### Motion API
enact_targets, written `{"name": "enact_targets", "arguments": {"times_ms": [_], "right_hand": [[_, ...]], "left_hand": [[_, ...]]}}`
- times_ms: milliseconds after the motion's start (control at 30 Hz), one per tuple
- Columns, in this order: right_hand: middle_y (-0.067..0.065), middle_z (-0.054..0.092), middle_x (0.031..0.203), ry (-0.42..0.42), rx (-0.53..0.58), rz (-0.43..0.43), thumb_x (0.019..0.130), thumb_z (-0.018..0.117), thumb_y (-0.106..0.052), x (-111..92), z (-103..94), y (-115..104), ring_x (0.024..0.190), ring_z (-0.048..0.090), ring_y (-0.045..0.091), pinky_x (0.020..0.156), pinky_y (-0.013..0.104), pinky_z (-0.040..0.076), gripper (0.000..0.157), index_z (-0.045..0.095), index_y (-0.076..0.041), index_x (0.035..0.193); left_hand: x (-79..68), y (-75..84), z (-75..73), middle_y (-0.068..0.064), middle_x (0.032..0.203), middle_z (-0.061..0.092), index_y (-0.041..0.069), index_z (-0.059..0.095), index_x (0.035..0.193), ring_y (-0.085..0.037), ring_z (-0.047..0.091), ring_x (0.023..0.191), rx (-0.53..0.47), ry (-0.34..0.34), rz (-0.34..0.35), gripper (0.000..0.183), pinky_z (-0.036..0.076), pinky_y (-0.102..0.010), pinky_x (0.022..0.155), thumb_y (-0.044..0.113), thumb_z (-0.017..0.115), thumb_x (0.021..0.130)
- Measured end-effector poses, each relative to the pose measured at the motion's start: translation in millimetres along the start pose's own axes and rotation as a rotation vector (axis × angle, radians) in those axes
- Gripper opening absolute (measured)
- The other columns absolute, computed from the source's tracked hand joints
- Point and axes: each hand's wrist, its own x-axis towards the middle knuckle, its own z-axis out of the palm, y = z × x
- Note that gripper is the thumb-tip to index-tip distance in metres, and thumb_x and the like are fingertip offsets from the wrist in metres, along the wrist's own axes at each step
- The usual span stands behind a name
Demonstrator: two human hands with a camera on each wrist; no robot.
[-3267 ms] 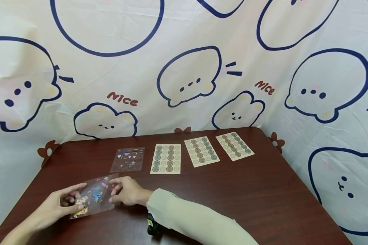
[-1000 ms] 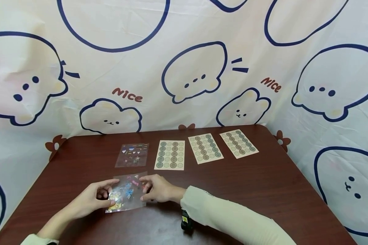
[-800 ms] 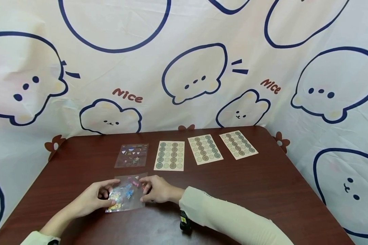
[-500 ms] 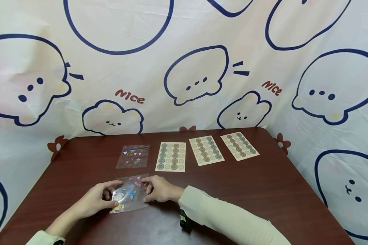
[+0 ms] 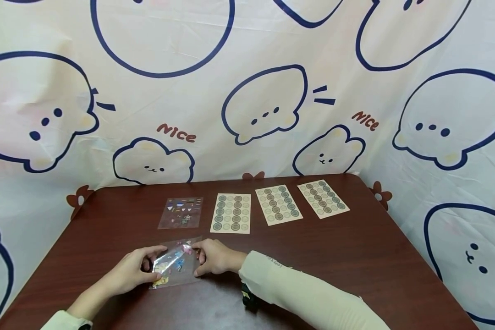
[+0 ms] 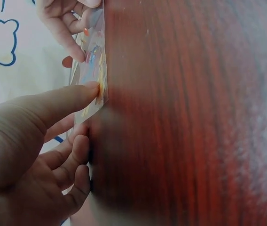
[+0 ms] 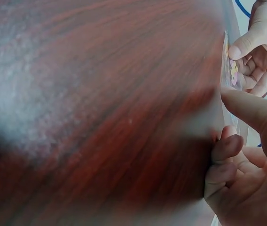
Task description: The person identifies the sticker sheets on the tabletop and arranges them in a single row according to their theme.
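A clear plastic sticker sheet [image 5: 181,273] with small yellow, blue and pink figures is held low over the near left part of the table. My left hand [image 5: 129,269] pinches its left edge, thumb on the front near the yellow figures and fingers behind. On the opposite edge, my right hand [image 5: 217,256] grips with thumb at the lower corner and index finger higher up, beside the pink figures. In the left wrist view the sheet [image 6: 93,70] stands tilted, seen nearly edge-on. The right wrist view shows my right thumb [image 7: 253,107] against its edge.
Beyond the hands on the brown table [image 5: 334,266] lies another clear sticker sheet [image 5: 181,213]. To its right are three cream sheets of round stickers: the first [image 5: 230,213], the second [image 5: 278,205] and the third [image 5: 323,198]. A cartoon-printed cloth [image 5: 206,114] hangs behind.
Both hands have carried the sticker sheet to the right since the earliest frame, keeping their hold on it. In the last half second a bright glare streak has appeared across it.
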Motion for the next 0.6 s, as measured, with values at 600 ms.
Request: {"name": "enact_targets", "arguments": {"times_ms": [600], "right_hand": [[-0.011, 0.049, 0.060, -0.027, -0.054, -0.022, 0.077, 0.088, -0.015, 3.6, -0.9, 1.2, 0.055, 0.045, -0.003, 0.066, 0.010, 0.041, 0.074, 0.056, -0.005, 0.143]], "left_hand": [[-0.2, 5.3, -4.5, -0.002, 0.088, 0.049, 0.001, 0.062, 0.135, -0.005, 0.043, 0.067, 0.061, -0.031, -0.036, 0.063, 0.035, -0.023, 0.061, 0.020, 0.085, 0.080]]}}
